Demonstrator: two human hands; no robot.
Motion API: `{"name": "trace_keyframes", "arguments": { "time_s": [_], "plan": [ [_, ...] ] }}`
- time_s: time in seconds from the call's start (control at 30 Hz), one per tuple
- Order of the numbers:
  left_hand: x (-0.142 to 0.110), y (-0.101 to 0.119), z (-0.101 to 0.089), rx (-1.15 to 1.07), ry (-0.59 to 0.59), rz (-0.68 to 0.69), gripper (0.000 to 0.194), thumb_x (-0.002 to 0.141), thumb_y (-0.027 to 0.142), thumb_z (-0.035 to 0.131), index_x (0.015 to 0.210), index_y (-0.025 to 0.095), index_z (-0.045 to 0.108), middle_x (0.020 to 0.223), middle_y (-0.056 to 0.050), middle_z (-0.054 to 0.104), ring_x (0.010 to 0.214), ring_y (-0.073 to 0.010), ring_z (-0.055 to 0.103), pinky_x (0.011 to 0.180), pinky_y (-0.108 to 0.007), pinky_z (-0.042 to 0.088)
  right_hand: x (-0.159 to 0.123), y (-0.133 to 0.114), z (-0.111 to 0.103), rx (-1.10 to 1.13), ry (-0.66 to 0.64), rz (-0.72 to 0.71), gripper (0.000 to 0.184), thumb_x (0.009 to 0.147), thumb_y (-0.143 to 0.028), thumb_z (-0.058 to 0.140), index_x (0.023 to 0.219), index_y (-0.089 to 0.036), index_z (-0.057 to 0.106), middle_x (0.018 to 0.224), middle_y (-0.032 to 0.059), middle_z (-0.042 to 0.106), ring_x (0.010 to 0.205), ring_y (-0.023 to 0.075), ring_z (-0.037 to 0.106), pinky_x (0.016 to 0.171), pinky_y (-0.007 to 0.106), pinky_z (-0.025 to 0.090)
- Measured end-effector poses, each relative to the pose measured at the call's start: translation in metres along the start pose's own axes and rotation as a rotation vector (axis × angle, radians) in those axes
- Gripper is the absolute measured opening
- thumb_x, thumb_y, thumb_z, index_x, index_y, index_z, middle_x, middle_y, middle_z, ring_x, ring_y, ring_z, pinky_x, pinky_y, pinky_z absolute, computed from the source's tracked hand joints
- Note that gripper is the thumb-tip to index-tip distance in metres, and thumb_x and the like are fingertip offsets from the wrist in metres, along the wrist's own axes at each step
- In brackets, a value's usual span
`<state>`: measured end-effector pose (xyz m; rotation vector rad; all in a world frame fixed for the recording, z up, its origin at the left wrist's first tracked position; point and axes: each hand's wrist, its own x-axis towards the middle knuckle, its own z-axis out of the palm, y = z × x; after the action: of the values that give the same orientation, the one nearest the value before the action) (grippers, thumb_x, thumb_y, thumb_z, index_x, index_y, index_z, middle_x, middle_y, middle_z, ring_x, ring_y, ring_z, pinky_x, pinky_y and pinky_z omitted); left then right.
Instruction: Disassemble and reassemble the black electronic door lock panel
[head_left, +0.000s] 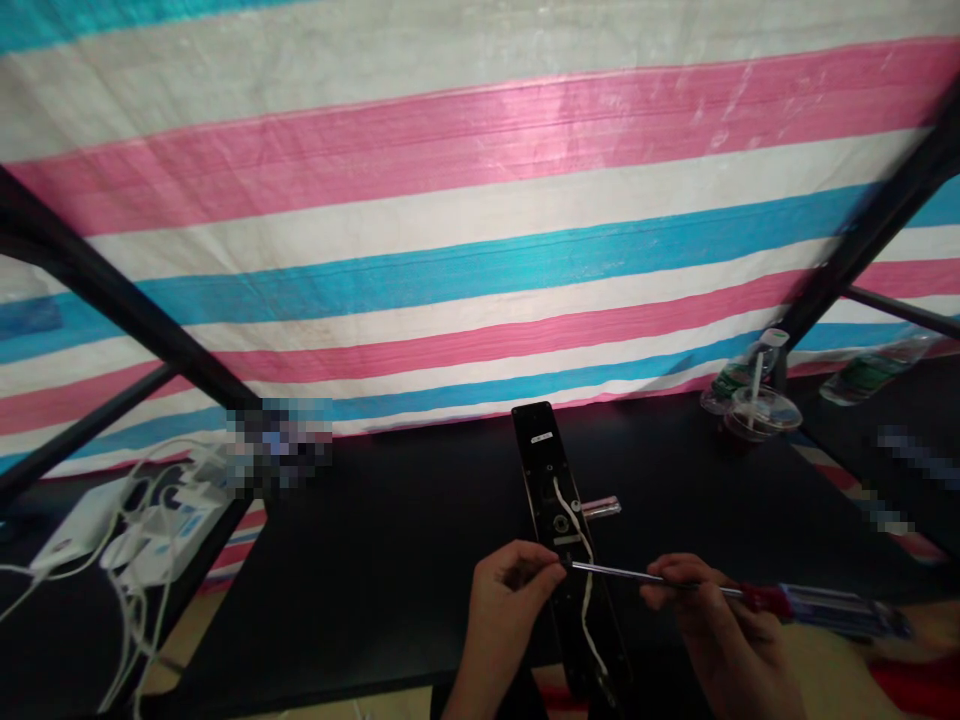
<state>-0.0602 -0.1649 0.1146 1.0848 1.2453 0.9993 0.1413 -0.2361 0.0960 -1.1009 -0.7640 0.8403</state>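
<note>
My right hand (716, 615) is closed around the shaft of a screwdriver (832, 608), which has a clear and red handle and points left. Its tip meets the pinched fingers of my left hand (514, 590). Whatever small dark piece lies between those fingertips is too small to name. Under both hands is a long black panel (534, 437), perhaps part of a door lock, with its near end toward me. A white cable (589, 610) runs along it. Beside the panel, a metal spindle-like piece (601, 507) sticks out to the right.
The black table (360, 570) backs onto a striped sheet (480, 280). White power strips and tangled cables (169, 535) lie at the left. At the back right stand a plastic cup with a straw (761, 415) and a bottle (727, 385). Black frame bars (127, 300) slant at both sides.
</note>
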Motion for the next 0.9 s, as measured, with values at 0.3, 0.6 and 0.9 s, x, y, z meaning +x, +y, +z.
{"name": "trace_keyframes", "arguments": {
  "time_s": [0.3,0.6,0.9],
  "plan": [
    [-0.008,0.006,-0.001,-0.044,-0.070,-0.015,0.017,0.059,0.032,0.081,0.062,0.018,0.072,0.062,-0.004,0.068,0.060,-0.0150,0.060,0.058,-0.024,0.047,0.006,-0.007,-0.010,0.043,-0.077,0.018,0.019,0.086,-0.038,0.071,0.081,-0.022,0.079,0.086,0.0118,0.073,0.091,0.0235,0.071,0.073,0.028,0.064],
    [-0.013,0.004,-0.002,-0.047,-0.065,0.044,0.019,0.060,0.032,0.081,0.058,0.017,0.069,0.065,-0.004,0.068,0.063,-0.0155,0.061,0.061,-0.024,0.048,0.007,-0.021,0.002,0.028,-0.120,-0.053,0.023,0.091,-0.037,0.065,0.080,-0.023,0.080,0.080,0.0092,0.072,0.091,0.0201,0.069,0.072,0.023,0.062],
    [-0.022,-0.001,-0.002,-0.073,0.004,0.037,0.020,0.059,0.034,0.082,0.061,0.018,0.072,0.068,-0.005,0.069,0.063,-0.0156,0.061,0.059,-0.023,0.049,0.009,-0.023,0.001,0.005,-0.174,-0.085,0.026,0.094,-0.036,0.061,0.079,-0.024,0.079,0.074,0.0088,0.070,0.090,0.0195,0.067,0.075,0.023,0.059]
  ]
}}
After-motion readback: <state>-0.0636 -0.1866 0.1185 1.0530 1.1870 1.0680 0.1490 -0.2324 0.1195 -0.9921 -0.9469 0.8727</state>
